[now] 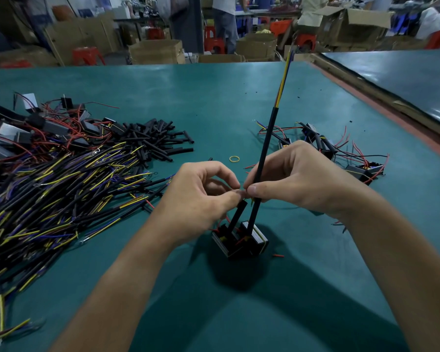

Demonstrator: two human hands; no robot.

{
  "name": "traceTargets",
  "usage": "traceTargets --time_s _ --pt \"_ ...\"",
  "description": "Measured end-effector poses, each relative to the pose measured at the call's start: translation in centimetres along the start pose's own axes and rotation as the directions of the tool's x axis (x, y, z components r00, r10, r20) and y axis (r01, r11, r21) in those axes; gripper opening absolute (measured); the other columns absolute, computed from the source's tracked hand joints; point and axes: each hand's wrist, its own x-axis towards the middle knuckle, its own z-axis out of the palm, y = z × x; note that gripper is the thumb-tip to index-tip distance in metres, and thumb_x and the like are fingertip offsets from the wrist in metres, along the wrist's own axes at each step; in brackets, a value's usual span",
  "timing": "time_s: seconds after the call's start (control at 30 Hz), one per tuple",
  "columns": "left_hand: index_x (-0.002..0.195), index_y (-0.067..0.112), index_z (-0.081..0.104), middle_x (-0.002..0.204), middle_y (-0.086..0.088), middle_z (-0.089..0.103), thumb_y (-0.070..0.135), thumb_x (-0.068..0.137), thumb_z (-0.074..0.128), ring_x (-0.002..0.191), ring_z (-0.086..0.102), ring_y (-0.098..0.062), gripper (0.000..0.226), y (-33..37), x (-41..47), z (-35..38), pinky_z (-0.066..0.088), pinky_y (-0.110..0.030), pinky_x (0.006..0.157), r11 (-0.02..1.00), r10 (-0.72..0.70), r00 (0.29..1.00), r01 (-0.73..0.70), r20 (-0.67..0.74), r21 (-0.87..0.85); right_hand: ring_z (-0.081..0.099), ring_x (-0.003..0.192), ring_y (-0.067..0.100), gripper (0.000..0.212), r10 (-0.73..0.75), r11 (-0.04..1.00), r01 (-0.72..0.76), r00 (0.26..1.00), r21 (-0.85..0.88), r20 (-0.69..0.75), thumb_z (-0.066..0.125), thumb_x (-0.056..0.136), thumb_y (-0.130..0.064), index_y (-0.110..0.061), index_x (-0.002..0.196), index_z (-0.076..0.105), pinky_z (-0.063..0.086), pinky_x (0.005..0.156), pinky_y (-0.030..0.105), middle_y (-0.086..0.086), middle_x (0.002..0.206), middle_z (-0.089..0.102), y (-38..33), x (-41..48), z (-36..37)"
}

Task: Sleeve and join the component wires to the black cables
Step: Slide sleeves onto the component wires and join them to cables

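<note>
Head: green table (214,97), black cables (48,199), perhaps boxes (155,52) beyond.

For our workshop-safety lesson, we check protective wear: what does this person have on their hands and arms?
The left hand and right hand are bare, with no gloves, rings or watch visible. The forearms are bare too; no sleeves come into view.

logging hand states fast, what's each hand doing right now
Left hand: fingers pinch the top of the short black sleeve.
Right hand: grips the long black cable.
</note>
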Motion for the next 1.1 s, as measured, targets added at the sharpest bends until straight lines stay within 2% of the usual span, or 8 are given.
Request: traceTargets --time_s 0.13,0.23,0.43,0.53,0.6,0.77,0.93,1.1 --pt "0.081 0.005 0.063 0.057 -0.007 0.065 0.007 0.087 0.071 0.050 0.054 -0.020 0.010 0.0 -0.1 0.0 0.047 -0.029 0.051 1.000 -0.001 1.000 0.001 0.005 0.016 0.063 0.070 0.015 0.008 0.018 1.000 -0.018 1.000 -0.014 -0.001 0.074 0.074 -0.017 -0.017 0.081 0.079 0.056 0.074 0.044 0.011 0.078 0.076 -0.1 0.0 0.0" --pt "0.083 0.008 0.061 0.060 -0.011 0.067 0.007 0.089 0.069 0.050 0.056 -0.022 0.010 0.0 -0.1 0.1 0.049 -0.037 0.052 0.999 0.004 1.000 -0.005 0.008 0.040 0.063 0.072 0.016 0.010 0.019 1.000 -0.019 1.000 -0.009 0.005 0.074 0.078 -0.010 -0.017 0.081 0.080 0.055 0.077 0.050 0.010 0.079 0.076 -0.2 -0.1 0.0" --pt "0.078 0.018 0.068 0.067 -0.005 0.072 0.011 0.084 0.073 0.058 0.067 -0.031 0.011 0.1 -0.4 0.2 0.056 -0.051 0.058 0.979 0.086 0.996 -0.077 -0.037 0.189 0.064 0.071 0.015 0.013 0.049 0.999 -0.049 0.999 -0.013 -0.020 0.075 0.081 -0.003 -0.015 0.080 0.080 0.056 0.079 0.049 0.010 0.078 0.076 -0.3 0.0 0.1" --pt "0.074 0.019 0.070 0.065 -0.001 0.071 0.024 0.075 0.072 0.059 0.069 -0.024 0.005 0.2 -0.5 0.3 0.057 -0.046 0.059 0.965 0.111 0.990 -0.088 -0.081 0.248 0.064 0.070 0.016 0.012 0.053 0.998 -0.053 0.998 -0.020 -0.030 0.075 0.080 -0.004 -0.016 0.079 0.080 0.056 0.078 0.047 0.012 0.077 0.076 -0.4 0.0 0.1" --pt "0.072 0.021 0.070 0.062 0.004 0.070 0.031 0.072 0.068 0.057 0.069 -0.018 0.010 0.4 -0.6 0.6 0.057 -0.042 0.059 0.952 0.123 0.985 -0.082 -0.124 0.296 0.065 0.069 0.015 0.012 0.056 0.998 -0.057 0.997 -0.040 -0.045 0.076 0.080 -0.007 -0.017 0.078 0.080 0.057 0.077 0.044 0.011 0.076 0.076 -0.4 0.1 0.1" --pt "0.075 0.022 0.071 0.064 0.010 0.070 0.032 0.075 0.066 0.058 0.066 -0.009 0.011 0.6 -1.0 1.1 0.054 -0.033 0.059 0.857 0.236 0.958 -0.125 -0.165 0.499 0.067 0.065 0.012 0.009 0.078 0.995 -0.082 0.994 -0.049 -0.074 0.076 0.079 -0.010 -0.018 0.076 0.080 0.059 0.074 0.037 0.006 0.073 0.075 -0.2 0.2 0.0" --pt "0.077 0.019 0.073 0.068 0.004 0.072 0.032 0.082 0.064 0.063 0.067 -0.023 0.016 0.6 -1.4 1.9 0.053 -0.038 0.061 0.765 0.334 0.929 -0.169 -0.160 0.621 0.069 0.068 0.018 0.005 0.099 0.994 -0.102 0.991 -0.035 -0.091 0.077 0.079 -0.009 -0.014 0.077 0.079 0.059 0.077 0.043 0.008 0.075 0.076 0.0 0.3 0.1" --pt "0.080 0.022 0.075 0.071 0.004 0.074 0.045 0.075 0.060 0.068 0.069 -0.025 0.028 0.9 -1.6 2.2 0.053 -0.038 0.064 0.794 0.292 0.941 -0.138 -0.173 0.592 0.070 0.073 0.022 0.008 0.111 0.993 -0.113 0.990 -0.028 -0.082 0.076 0.081 -0.006 -0.012 0.076 0.079 0.060 0.079 0.044 0.008 0.077 0.076 0.0 0.3 0.2"
